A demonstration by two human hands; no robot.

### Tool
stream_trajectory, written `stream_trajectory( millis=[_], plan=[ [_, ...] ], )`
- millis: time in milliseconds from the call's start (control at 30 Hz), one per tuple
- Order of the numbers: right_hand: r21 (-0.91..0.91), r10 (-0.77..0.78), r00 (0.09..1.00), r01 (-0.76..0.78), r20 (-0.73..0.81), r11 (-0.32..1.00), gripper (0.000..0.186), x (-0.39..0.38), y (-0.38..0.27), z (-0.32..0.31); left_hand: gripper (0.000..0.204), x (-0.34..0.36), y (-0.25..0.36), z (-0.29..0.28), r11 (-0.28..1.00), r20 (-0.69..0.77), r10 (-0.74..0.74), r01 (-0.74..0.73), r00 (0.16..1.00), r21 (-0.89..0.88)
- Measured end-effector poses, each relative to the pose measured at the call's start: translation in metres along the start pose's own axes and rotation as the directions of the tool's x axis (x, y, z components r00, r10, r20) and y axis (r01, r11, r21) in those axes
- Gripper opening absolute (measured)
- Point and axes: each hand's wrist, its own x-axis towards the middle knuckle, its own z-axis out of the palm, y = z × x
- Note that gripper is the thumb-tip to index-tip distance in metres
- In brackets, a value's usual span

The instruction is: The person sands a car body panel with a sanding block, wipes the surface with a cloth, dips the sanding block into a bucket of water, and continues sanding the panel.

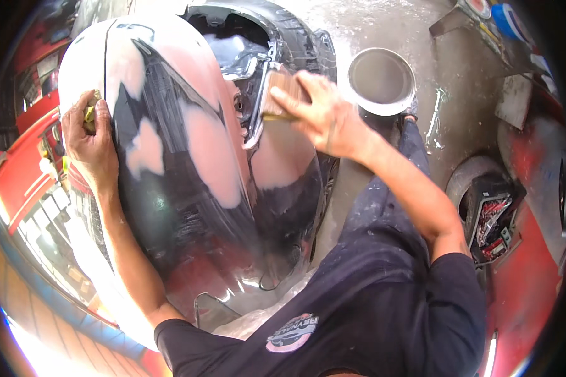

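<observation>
A car's body panel [163, 213] lies in front of me, dark and wet, with several pale pink filler patches [210, 151]. Against its right part, beside the open headlight recess [258, 88], my right hand [324, 113] grips a brown sanding block [285, 94] with a yellowish lower edge. The block's underside is hidden. At the panel's left edge, my left hand [93, 135] is closed around a small yellow-green piece [90, 115] that looks like a sponge. Its fingertips rest near the panel's surface.
A white-rimmed bucket of greyish water [383, 112] stands on the wet concrete floor [383, 25] to the right. A tire [295, 34] is beyond the panel. Farther right sit a dark open case with red contents [493, 217] and a red-grey panel [528, 188].
</observation>
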Motion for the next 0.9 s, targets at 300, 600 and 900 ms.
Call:
stream_trajectory(
  millis=[300, 600, 900],
  plan=[
    [0.019, 0.007, 1.000, -0.007, -0.013, 1.000, 0.067, -0.003, -0.006, -0.001, 0.024, 0.000, 0.002, 0.000, 1.000, -0.001, 0.013, -0.013, 1.000, -0.009],
    [0.048, 0.034, 0.999, -0.035, 0.037, 0.998, 0.068, -0.007, -0.021, -0.006, 0.025, 0.003, 0.003, 0.001, 1.000, 0.014, -0.016, 0.017, 1.000, -0.006],
    [-0.015, 0.095, 0.995, -0.095, 0.018, 0.995, 0.071, 0.006, 0.009, 0.001, 0.025, 0.000, -0.002, 0.004, 1.000, 0.017, -0.015, 0.016, 1.000, -0.023]
  ],
)
